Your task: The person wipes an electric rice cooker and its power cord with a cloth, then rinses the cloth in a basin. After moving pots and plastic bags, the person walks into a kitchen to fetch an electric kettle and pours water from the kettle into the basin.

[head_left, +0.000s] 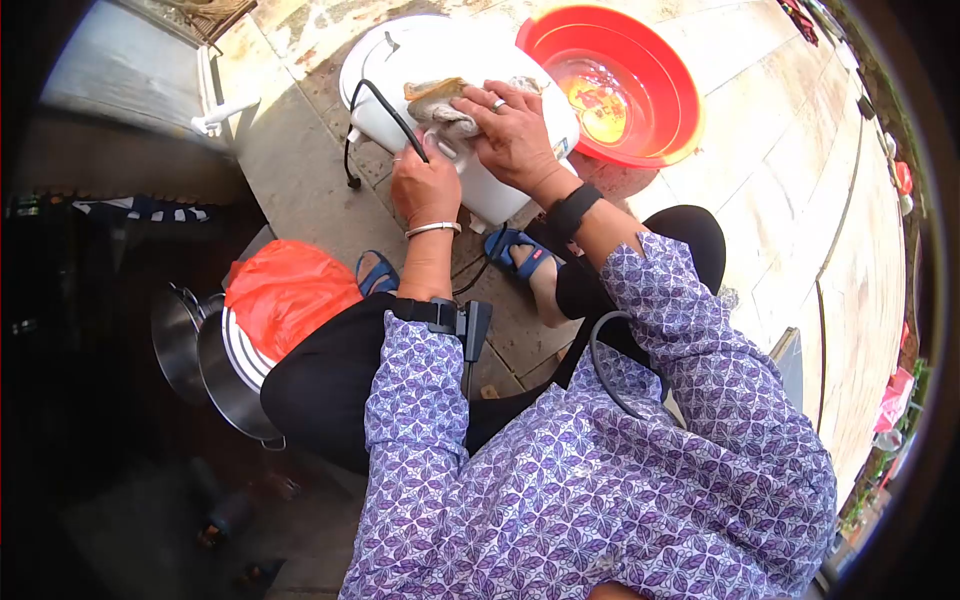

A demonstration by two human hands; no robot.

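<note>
White appliance [480, 50] seemingly mid-wipe: right hand [515, 138] presses a bunched cloth [438, 107], left hand [425, 190] curls at a black cord [404, 123], its exact pinch unclear, the next stroke needing steady pressure.

The loose shirt [590, 490] carries a repeating print of purple leaves on white, its sleeves ending partway down the forearms. At the shirt's left cuff sits a black strap [425, 313] with a dark box [477, 331]; beyond that cuff, a silvery bangle [433, 228]. Past the shirt's right cuff comes a wide black wristband [573, 210], then a pale ring [497, 104] on the right hand [516, 142]. Out from under the shirt run black trousers [318, 395], ending near blue strapped sandals [501, 245]
</note>
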